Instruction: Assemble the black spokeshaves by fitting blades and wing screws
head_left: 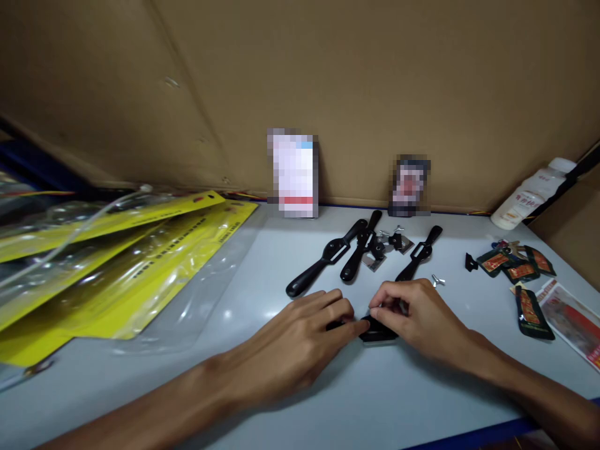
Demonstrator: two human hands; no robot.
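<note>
My left hand (309, 328) and my right hand (412, 309) meet low over the white table (262, 262). Together they grip a black handled tool body (375, 331) that lies flat on the table; most of it is hidden under my fingers. The right hand's fingertips pinch at its middle, and what they pinch is too small to make out. Just beyond my hands lie three more black handled tool bodies (323, 259), (362, 245), (419, 253), with small metal blades and a black cap (391, 242) between them. A silver wing screw (438, 280) lies right of the right hand.
Yellow-backed clear plastic packages (112, 262) are stacked at the left. A white bottle (529, 194) leans in the back right corner. Several small dark sachets (520, 269) and a red-printed packet (574, 322) lie at the right. Cardboard walls (375, 75) close the back.
</note>
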